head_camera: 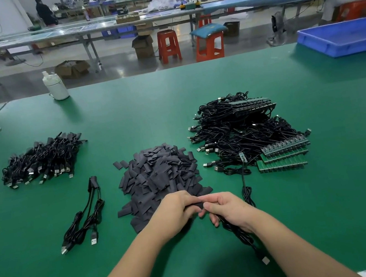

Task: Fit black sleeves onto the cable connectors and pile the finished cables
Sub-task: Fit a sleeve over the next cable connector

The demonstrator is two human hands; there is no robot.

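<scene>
Black sleeve [197, 205] pinched in my left hand [178, 211], my right hand [227, 208] gripping 1 cable [240, 234], hands touching, sleeve heap [159, 178] just beyond, green table [125, 114].

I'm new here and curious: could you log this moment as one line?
step: sleeving | left hand: pinches black sleeve | right hand: holds cable | sleeve heap: ahead | finished pile: left

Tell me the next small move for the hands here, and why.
Probably push the black sleeve fully home. The left hand pinches it, the right hand grips the cable, and both meet in front of the sleeve pile. Then it likely joins the two cables lying on the left.
</scene>
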